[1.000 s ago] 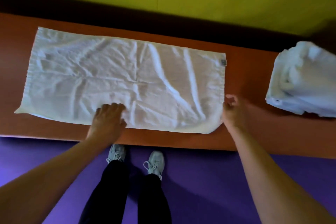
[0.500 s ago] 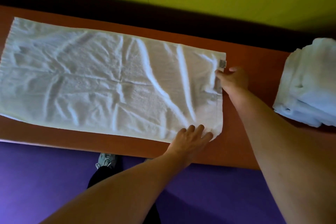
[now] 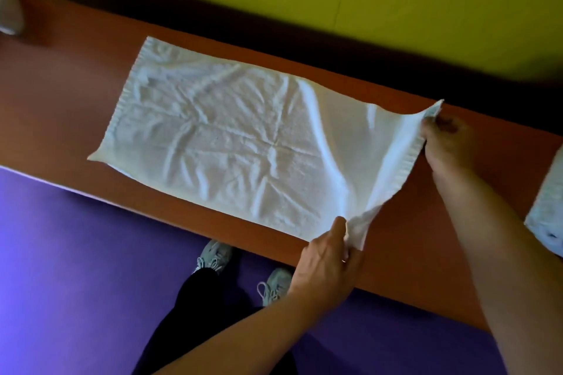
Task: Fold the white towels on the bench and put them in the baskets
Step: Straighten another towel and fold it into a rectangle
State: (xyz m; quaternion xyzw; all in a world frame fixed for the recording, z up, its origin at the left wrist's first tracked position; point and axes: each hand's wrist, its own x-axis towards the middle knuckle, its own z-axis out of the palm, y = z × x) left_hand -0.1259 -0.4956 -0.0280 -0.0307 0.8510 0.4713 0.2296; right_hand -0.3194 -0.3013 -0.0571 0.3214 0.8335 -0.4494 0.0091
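I pinch the towel (image 3: 231, 143)'s right-end corners, left hand (image 3: 327, 265) near, right hand (image 3: 446, 143) far, starting the first fold; next I carry that end across to its left edge.

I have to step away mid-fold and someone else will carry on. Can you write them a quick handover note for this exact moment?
Left hand: pinches the near right corner of the towel.
Right hand: pinches the far right corner; that end is lifted off the bench.
The rest of the towel lies flat, unfolded.
More white towels sit at the right edge of the bench.
Done: corners gripped. Left: fold it, basket it, then the others. No basket is in view.
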